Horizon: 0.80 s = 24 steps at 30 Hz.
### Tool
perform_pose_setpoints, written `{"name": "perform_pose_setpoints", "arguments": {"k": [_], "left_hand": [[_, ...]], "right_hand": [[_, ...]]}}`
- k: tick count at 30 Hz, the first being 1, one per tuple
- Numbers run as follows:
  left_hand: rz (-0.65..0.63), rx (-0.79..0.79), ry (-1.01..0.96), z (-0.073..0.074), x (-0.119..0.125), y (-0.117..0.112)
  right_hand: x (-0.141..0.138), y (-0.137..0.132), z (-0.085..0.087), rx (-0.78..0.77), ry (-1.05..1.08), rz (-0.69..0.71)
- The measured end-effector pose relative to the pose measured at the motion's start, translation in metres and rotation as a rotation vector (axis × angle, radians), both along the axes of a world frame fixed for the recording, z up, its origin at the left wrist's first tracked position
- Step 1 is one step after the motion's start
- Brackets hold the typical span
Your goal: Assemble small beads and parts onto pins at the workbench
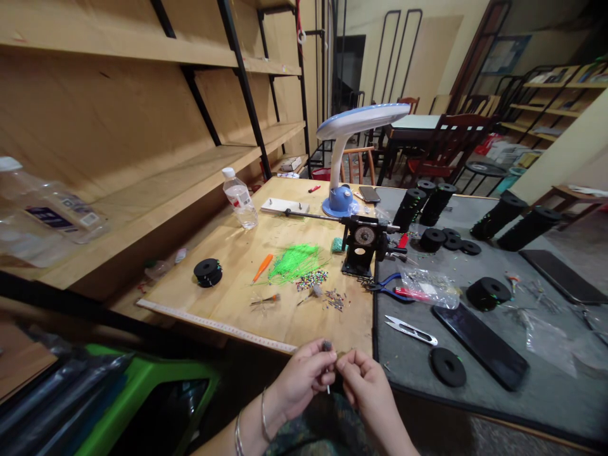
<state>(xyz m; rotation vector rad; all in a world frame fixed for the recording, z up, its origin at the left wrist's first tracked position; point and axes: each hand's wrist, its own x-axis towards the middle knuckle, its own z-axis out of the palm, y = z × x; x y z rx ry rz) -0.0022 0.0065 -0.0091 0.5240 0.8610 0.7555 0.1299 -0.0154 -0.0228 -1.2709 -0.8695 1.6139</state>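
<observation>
Just off the front edge of the table, my left hand [308,373] is closed around a thin stick with a dark round head [326,346]; its pale lower end pokes out below the fingers. My right hand [365,379] pinches right beside it, fingertips almost meeting the left ones, and what lies between them is too small to make out. Beyond the hands are scattered small metal pieces [336,300], multicoloured beads [312,280] and a pile of bright green strands [295,263]. An orange pointed tool [262,268] lies left of the strands.
A black hand-crank winder [363,244] stands mid-table before a blue-based lamp [339,199]. Blue-handled pliers [392,288], thread snips [411,330], a phone [482,345] and black foam spools [447,367] lie on the grey mat. At left are a water bottle [241,201] and shelves [142,183].
</observation>
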Motion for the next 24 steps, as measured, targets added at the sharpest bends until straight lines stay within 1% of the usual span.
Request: {"name": "perform_pose_setpoints", "arguments": {"k": [5, 10, 18, 24], "left_hand": [[-0.007, 0.005, 0.007, 0.0007, 0.0, 0.0003], [-0.02, 0.024, 0.04, 0.0028, 0.0011, -0.0001], [-0.039, 0.051, 0.105, 0.001, 0.0009, -0.0009], [-0.039, 0.125, 0.166, 0.0037, 0.0016, -0.0012]], "right_hand": [[0.0012, 0.0012, -0.0032, -0.004, -0.011, 0.012], [0.0027, 0.0012, -0.0063, -0.002, -0.018, -0.01], [0.0041, 0.0037, -0.0028, 0.016, -0.035, -0.009], [0.0052, 0.0042, 0.0014, 0.032, -0.088, -0.013]]}}
